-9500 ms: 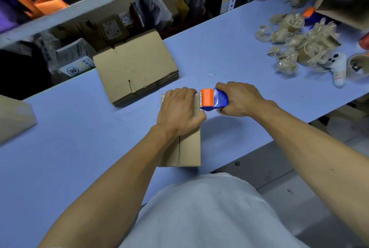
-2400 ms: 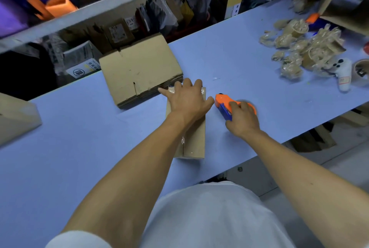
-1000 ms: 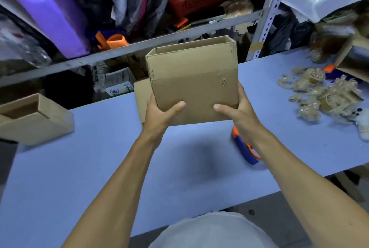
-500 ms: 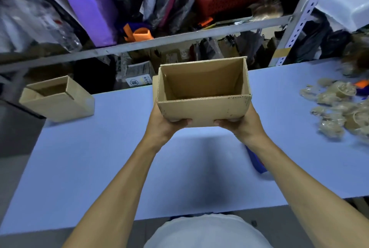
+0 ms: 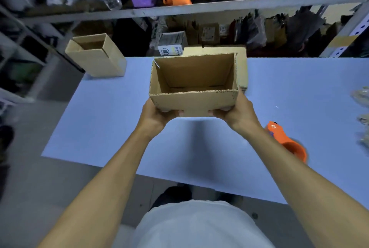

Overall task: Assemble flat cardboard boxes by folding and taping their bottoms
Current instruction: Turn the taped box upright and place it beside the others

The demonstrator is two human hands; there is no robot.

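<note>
Over blue table (image 5: pixel 111 127), left hand (image 5: pixel 157 114) and right hand (image 5: pixel 238 110) grip open box (image 5: pixel 192 85), fingers curled underneath; tape dispenser (image 5: pixel 285 140) lies right, second box (image 5: pixel 95 55) far left

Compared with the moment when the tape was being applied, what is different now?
The cardboard box has left the table: then it lay there under the left hand, now both hands hold it up, open side toward the camera. The right hand let go of the tape dispenser, which now lies on the table; the left hand grips the box's lower corner. The flat box stack stays at the far edge.
</note>
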